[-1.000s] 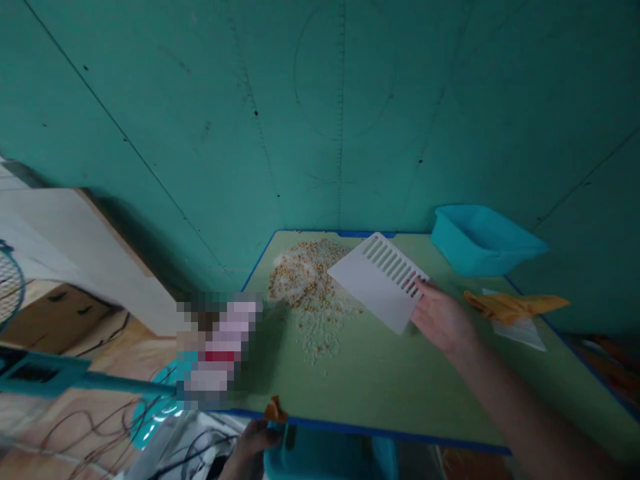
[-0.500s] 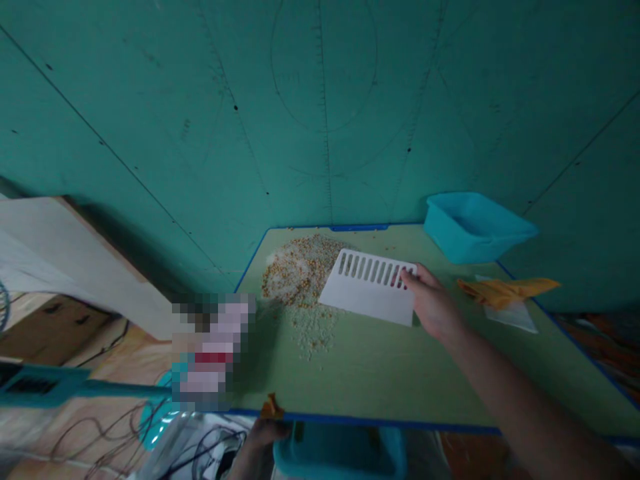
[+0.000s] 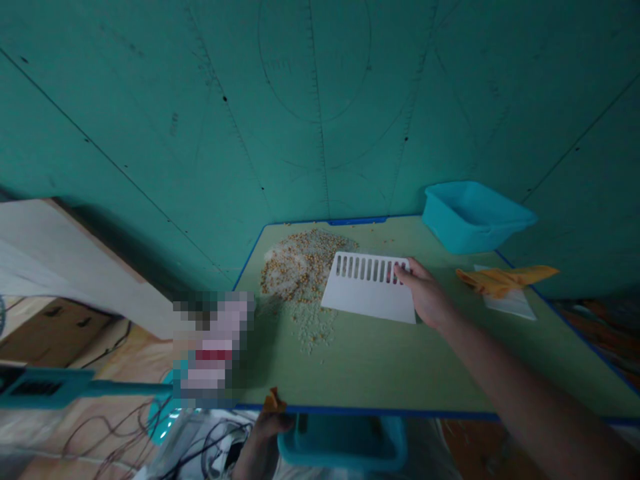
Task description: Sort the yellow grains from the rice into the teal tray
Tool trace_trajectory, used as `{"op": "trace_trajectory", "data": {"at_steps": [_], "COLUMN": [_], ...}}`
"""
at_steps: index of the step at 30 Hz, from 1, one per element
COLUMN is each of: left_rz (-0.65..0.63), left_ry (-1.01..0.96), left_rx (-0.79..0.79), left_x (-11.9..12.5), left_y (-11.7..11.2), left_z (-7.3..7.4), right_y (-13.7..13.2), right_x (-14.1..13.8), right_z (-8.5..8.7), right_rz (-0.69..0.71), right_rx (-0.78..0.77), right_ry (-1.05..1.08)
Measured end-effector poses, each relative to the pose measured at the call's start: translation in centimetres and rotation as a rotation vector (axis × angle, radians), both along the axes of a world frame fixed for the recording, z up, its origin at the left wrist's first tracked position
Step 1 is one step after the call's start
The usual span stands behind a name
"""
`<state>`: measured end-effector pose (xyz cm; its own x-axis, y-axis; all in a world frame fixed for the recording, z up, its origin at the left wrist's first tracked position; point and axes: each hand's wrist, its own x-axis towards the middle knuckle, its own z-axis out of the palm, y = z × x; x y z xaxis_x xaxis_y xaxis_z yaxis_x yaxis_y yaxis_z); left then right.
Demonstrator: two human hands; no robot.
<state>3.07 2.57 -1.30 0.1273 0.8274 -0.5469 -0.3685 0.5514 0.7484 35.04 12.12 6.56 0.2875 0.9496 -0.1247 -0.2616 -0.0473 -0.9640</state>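
My right hand [image 3: 425, 293] grips the right end of a white slotted plastic scraper [image 3: 370, 297], fingers at its slots. The scraper's left edge stands beside a spread heap of yellow and whitish grains [image 3: 300, 263], hiding part of it. A thinner patch of pale grains [image 3: 313, 327] lies in front of the heap. My left hand [image 3: 265, 433] is low at the table's front edge, closed at the left rim of a turquoise bin [image 3: 345, 457]; its fingers are partly hidden. A small piece of orange cloth [image 3: 273, 400] shows just above that hand.
Another turquoise bin [image 3: 475, 223] stands at the table's back right. An orange cloth [image 3: 503, 280] lies over a white sheet [image 3: 517, 307] near the right edge. The green wall [image 3: 350, 100] rises behind the table [image 3: 390, 373]. Cables [image 3: 105, 427] lie on the floor at left.
The view has shifted slightly. The scraper lies a little more level, its top left corner lower and further left. Both hands keep their holds, and the grain heap looks nearly the same.
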Motion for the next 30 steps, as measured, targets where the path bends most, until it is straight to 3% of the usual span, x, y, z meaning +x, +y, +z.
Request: {"op": "trace_trajectory", "data": {"at_steps": [9, 13, 18, 25, 30], "left_rz": [-0.034, -0.038, -0.035, 0.035, -0.002], "left_ry": [0.0, -0.005, -0.014, -0.041, -0.047], "left_rx": [-0.017, -0.016, -0.03, -0.058, -0.037], "left_x": [-0.7, -0.4, 0.0, 0.6, 0.7], "left_y": [-0.2, -0.3, -0.3, 0.0, -0.2], "left_z": [-1.1, -0.6, -0.1, 0.9, 1.1], "right_y": [-0.1, -0.1, -0.3, -0.4, -0.8], "right_x": [0.0, -0.2, -0.8, -1.1, -1.5], "right_z": [0.1, -0.1, -0.2, -0.3, -0.4], "right_rz": [0.054, -0.006, 0.089, 0.086, 0.154], "right_rx": [0.0, 0.04, -0.017, -0.014, -0.052], "right_ry": [0.034, -0.031, 0.017, 0.101, 0.115]}}
